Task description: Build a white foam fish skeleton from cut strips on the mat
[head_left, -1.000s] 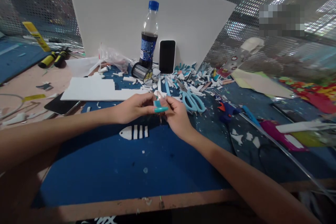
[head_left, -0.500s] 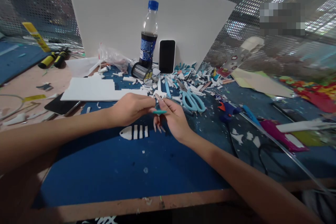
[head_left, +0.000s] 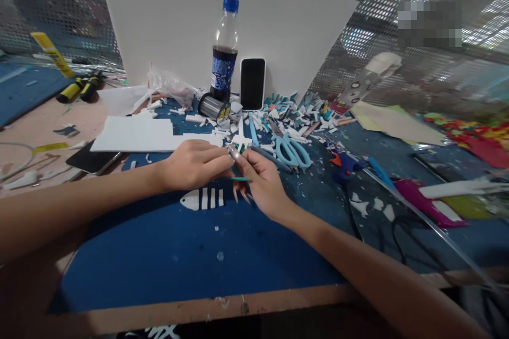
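- Since a second ago, the left hand [head_left: 199,164] has rolled knuckles-up, and the right hand [head_left: 264,185] has let its lower fingers drop into view.
- Desk [head_left: 167,311]: a blue mat [head_left: 143,270] covers its middle; a white board [head_left: 170,16] stands along the far side.
- Hands: they meet above the mat, fingertips together. Both sets of fingers look pinched inward, but whatever they grip is hidden; I cannot tell.
- Blue scissors [head_left: 293,151]: just right of the right hand, on the far side.
- White fish-head piece [head_left: 191,200] and three white strips [head_left: 204,198]: in a row on the mat, nearer than the left hand, untouched.
- Step, as I judge it: fine fingertip handling. Next move calls for a steady pinch, clear of the strips.
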`<state>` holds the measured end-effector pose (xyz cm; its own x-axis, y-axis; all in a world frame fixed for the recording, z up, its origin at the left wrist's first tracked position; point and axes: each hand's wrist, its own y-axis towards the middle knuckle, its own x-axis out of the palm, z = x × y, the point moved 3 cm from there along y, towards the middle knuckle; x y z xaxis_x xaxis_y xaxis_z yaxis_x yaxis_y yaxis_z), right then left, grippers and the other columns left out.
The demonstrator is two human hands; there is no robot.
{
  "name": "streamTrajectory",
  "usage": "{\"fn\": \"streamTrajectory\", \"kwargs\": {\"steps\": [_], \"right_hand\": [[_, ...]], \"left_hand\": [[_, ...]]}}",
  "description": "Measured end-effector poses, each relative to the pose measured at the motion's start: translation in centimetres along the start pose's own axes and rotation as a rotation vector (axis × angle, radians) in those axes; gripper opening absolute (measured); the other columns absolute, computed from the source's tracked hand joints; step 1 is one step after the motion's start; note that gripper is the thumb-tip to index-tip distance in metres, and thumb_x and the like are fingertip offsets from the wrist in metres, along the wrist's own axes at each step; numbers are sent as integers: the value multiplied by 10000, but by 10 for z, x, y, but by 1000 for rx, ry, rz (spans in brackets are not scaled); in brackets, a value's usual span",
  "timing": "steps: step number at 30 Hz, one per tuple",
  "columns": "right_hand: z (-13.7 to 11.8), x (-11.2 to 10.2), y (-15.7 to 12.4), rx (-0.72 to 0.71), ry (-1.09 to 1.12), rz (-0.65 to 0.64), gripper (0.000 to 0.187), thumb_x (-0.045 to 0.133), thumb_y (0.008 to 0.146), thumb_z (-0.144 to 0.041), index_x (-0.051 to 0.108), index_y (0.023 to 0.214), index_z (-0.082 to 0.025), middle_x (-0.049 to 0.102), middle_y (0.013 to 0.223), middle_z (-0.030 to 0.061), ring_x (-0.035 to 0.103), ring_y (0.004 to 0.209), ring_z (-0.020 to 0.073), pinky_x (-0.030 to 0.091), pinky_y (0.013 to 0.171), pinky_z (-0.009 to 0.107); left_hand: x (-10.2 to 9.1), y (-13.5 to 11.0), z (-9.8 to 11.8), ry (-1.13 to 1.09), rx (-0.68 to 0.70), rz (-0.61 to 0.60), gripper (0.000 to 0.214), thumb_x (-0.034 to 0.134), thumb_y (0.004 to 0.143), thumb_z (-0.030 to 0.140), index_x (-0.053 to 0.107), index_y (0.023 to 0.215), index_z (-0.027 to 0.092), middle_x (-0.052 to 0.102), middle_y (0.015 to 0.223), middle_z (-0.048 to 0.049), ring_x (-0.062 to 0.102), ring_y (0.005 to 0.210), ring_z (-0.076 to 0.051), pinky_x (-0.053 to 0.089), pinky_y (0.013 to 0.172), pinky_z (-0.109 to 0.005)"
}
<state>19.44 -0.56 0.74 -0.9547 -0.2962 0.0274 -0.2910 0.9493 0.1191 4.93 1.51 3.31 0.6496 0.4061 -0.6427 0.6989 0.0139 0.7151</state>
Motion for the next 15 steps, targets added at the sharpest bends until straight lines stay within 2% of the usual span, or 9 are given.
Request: {"fn": "streamTrajectory", "kwargs": {"steps": [8,12,15], "right_hand": [[-2,3,1,27,43,-54,397,566,848,-519,422,651,-206,356,464,-109,419,312,37,316,304,159],[-4,7,0,60,49,-71,397,558,839,-549,451,682,-201,428,477,-97,430,319,37,325,297,153],[-2,4,2,44,39,-38,396,533,856,-546,441,679,-204,433,468,-102,406,309,31,318,292,150]], "left_hand": [[-5,2,-1,-69,104,39,116,523,910,239,498,807,193,562,557,34,441,438,-103,347,448,-251],[-8,1,0,-55,146,57,181,527,902,229,495,726,196,527,525,38,433,437,-98,334,446,-256],[-9,2,0,-63,160,62,236,492,917,237,478,685,203,491,495,46,420,435,-97,330,452,-250]]}}
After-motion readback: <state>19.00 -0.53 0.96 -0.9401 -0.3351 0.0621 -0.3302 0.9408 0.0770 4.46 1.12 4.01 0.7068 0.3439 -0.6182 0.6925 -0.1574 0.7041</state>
